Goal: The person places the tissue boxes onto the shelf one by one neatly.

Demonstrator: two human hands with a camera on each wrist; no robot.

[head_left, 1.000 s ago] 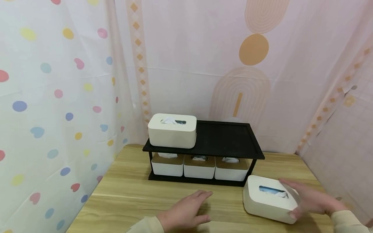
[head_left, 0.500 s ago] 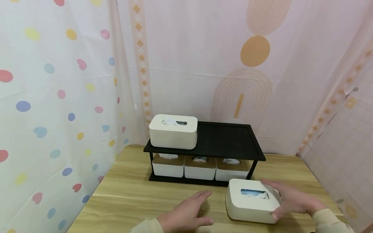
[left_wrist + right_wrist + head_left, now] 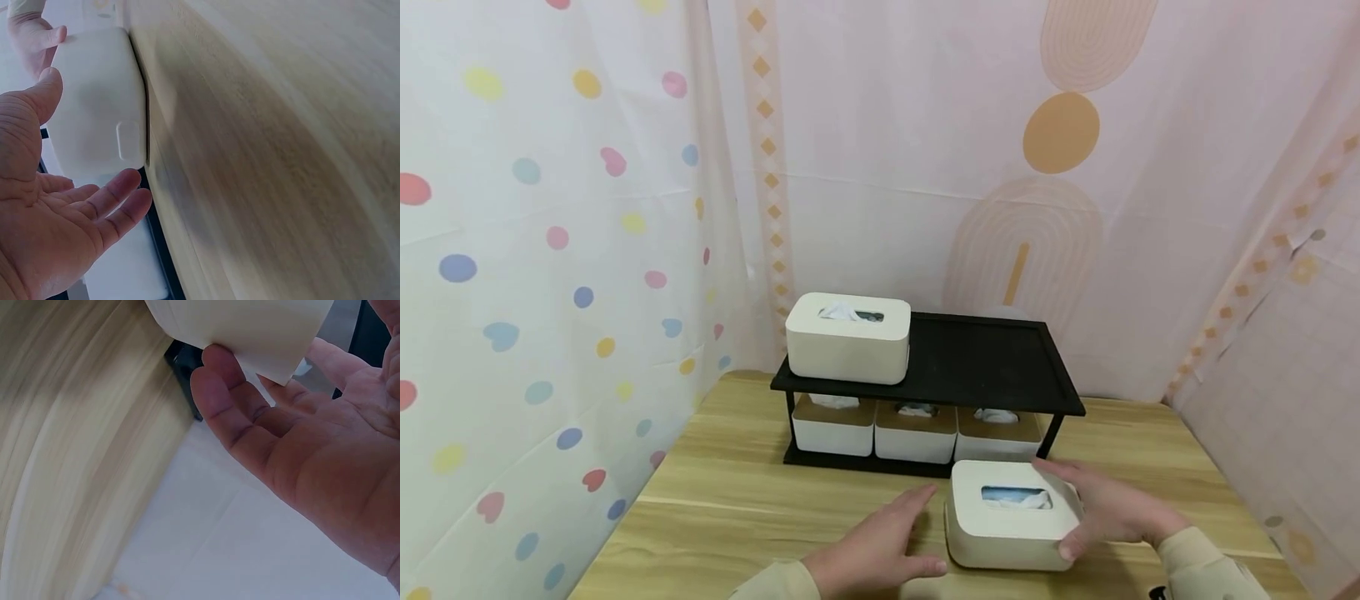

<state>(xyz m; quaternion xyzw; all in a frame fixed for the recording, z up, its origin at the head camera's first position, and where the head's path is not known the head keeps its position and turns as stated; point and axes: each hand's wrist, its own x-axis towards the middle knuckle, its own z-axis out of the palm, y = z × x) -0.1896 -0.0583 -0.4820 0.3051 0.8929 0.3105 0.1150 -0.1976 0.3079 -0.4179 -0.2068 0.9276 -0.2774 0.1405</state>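
Observation:
My right hand (image 3: 1112,507) grips the right end of a cream-white tissue box (image 3: 1011,529), thumb at the front and fingers around the back. White tissue shows in the slot on its top. In the right wrist view, curled fingers lie against the box (image 3: 250,328). Whether its base touches the table cannot be told. My left hand (image 3: 876,546) is spread just left of the box, fingers extended and thumb apart. A narrow gap separates it from the box in the head view. The left wrist view shows the open palm (image 3: 56,231) beside the box (image 3: 100,100).
Behind stands a black two-tier rack (image 3: 985,358). Another cream tissue box (image 3: 848,340) sits at the left of its top shelf. Three white boxes with brown lids, one of them the middle box (image 3: 914,433), line the lower shelf. A wooden table (image 3: 700,500) and patterned curtains (image 3: 880,167) surround everything.
My right hand has brought the tissue box leftward along the front of the rack, turning it squarer to me. My left hand has stayed almost in place, and the box now sits close to it.

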